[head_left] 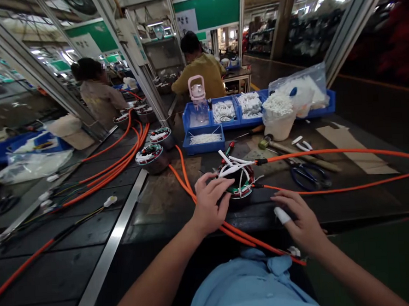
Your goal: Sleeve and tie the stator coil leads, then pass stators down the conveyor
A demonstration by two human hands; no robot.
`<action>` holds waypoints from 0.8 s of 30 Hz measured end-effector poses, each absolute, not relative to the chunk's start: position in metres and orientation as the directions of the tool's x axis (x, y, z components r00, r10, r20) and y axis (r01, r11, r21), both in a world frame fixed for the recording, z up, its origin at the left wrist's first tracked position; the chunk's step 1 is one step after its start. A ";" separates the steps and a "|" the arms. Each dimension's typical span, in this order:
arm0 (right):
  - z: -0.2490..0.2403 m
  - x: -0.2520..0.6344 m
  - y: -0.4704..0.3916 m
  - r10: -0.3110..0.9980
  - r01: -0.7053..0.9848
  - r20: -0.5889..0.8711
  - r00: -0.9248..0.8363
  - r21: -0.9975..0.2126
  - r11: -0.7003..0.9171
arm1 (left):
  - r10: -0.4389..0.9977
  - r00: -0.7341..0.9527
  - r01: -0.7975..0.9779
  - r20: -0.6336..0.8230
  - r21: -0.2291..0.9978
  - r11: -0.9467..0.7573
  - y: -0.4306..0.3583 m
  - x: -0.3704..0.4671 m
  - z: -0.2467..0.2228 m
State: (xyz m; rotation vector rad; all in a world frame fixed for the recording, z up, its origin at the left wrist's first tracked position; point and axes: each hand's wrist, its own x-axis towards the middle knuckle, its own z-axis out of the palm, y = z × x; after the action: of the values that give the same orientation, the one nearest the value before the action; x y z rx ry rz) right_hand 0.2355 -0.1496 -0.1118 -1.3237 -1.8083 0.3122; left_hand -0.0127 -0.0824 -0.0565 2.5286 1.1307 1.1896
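A round motor stator (pixel 245 191) stands on the dark bench in front of me, with white sleeves (pixel 230 169) and red and green wires over its top. My left hand (pixel 212 199) is at its left side, fingers bent over the rim and touching it, thumb apart from them. Two orange cables (pixel 315 152) lead off the stator to the right and form a long loop. Below this loop hovers my right hand (pixel 300 218), fingers loosely spread with nothing between them. White tape or a cover wraps a finger on that hand.
Blue bins (pixel 228 112) of white sleeves stand behind, with a tray of thin white sticks (pixel 203 139). Pliers (pixel 304 174), a hammer (pixel 294 152) and cardboard (pixel 355 150) lie right. More stators (pixel 151 158) stand left along a conveyor (pixel 88 234). Two people (pixel 199 75) sit beyond.
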 end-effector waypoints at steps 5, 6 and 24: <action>-0.112 0.243 -0.143 0.844 0.682 0.533 -0.050 -0.599 0.419 | 0.604 0.399 0.553 0.690 0.345 -0.759 -0.097 -0.002 -0.054; -0.112 0.244 -0.140 0.839 0.698 0.542 -0.047 -0.583 0.416 | 0.622 0.419 0.564 0.661 0.348 -0.749 -0.098 0.003 -0.053; -0.109 0.285 -0.101 0.823 0.949 0.559 -0.106 -0.191 0.252 | 0.681 0.551 0.647 0.482 0.269 -0.714 -0.086 0.021 -0.066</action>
State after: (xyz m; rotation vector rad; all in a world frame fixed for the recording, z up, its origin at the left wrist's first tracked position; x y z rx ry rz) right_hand 0.2846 -0.1011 -0.1091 -1.6045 -1.9620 -0.2887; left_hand 0.0214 -0.0859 -0.0664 2.7136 1.1630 0.8836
